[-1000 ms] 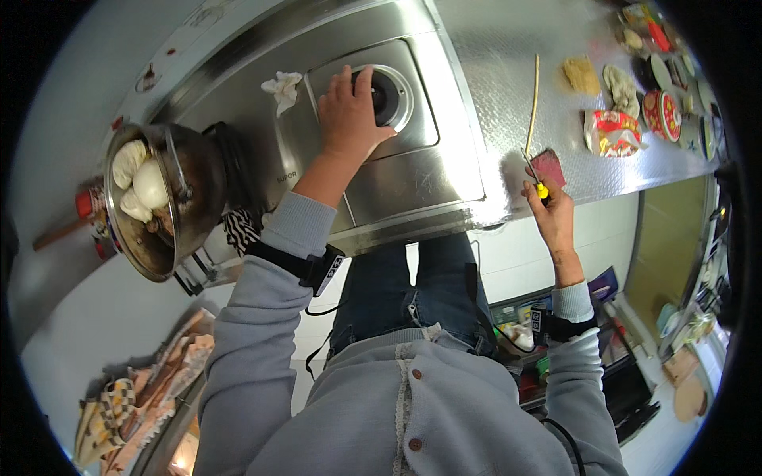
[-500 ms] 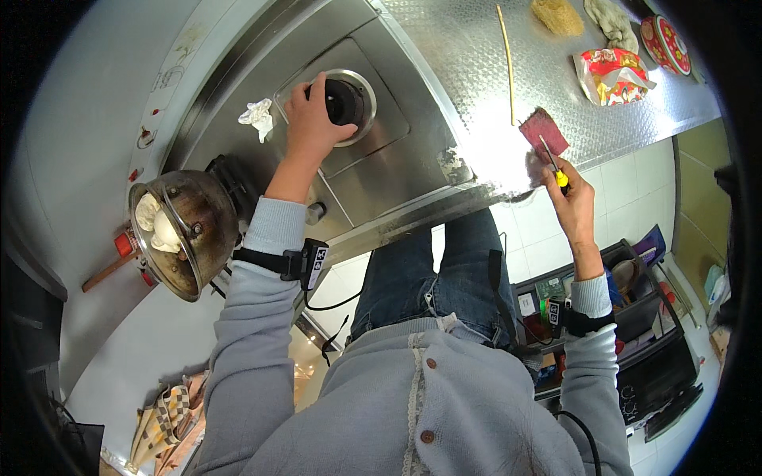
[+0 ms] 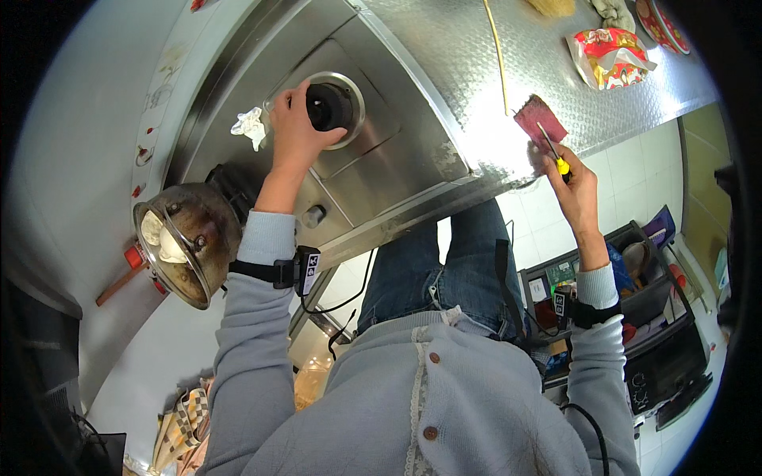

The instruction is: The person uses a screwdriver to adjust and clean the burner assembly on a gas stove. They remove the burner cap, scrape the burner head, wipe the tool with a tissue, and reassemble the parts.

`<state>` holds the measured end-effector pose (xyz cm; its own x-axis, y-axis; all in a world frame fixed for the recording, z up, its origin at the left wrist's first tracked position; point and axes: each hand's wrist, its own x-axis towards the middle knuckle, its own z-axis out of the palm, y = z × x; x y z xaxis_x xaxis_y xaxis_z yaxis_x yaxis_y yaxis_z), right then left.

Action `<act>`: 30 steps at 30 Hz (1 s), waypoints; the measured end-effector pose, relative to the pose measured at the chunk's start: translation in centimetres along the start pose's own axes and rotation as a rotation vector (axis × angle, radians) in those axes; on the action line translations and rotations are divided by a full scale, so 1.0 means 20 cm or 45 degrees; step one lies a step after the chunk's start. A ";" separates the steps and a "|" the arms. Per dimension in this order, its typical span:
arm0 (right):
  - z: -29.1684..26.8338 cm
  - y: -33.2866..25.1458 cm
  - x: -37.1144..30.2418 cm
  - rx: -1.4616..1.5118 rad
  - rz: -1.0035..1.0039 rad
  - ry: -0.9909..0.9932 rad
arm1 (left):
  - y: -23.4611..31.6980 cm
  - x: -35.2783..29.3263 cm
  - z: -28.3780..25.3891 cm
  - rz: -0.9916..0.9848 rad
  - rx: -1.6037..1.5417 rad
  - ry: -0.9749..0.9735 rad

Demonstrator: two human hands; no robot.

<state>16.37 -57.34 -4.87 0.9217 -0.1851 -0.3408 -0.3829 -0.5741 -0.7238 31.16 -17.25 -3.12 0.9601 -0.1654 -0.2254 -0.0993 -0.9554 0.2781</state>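
My left hand (image 3: 295, 131) curls around a black round burner part (image 3: 328, 107), thumb on one side and fingers on the other. That part sits within the shiny metal ring (image 3: 355, 86) of the steel gas stove (image 3: 397, 151). At the counter's front edge, my right hand (image 3: 577, 187) is closed on a screwdriver (image 3: 562, 167) with a yellow and black handle. Its thin shaft points away from me and lies over a dark red scouring pad or cloth (image 3: 542, 119). Beside my left hand is a crumpled white tissue (image 3: 250, 127).
A sooty metal pot (image 3: 190, 230) with pale contents stands at the left. The steel counter (image 3: 444, 47) holds a thin stick (image 3: 498, 55), a red food bag (image 3: 609, 59) and a red patterned bowl (image 3: 663, 24). A black rack (image 3: 651, 297) stands below right.
The whole view has shifted slightly. My left hand keeps its grip on the burner part with a slight shift of position; my right hand still holds the screwdriver by the red pad.
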 end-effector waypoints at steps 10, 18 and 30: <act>0.01 -0.04 0.03 -0.015 -0.004 -0.019 | 0.01 0.00 -0.01 -0.137 -0.033 0.001; 0.02 -0.06 0.06 0.026 -0.035 -0.035 | 0.05 -0.02 0.01 -0.126 0.024 0.025; 0.04 -0.06 0.03 -0.041 -0.017 -0.075 | 0.06 -0.03 0.02 -0.184 0.117 0.045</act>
<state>17.41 -56.10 -4.61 0.9211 -0.1303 -0.3668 -0.3675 -0.6018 -0.7091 30.42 -18.29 -2.99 0.9745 -0.0175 -0.2238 0.0187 -0.9872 0.1585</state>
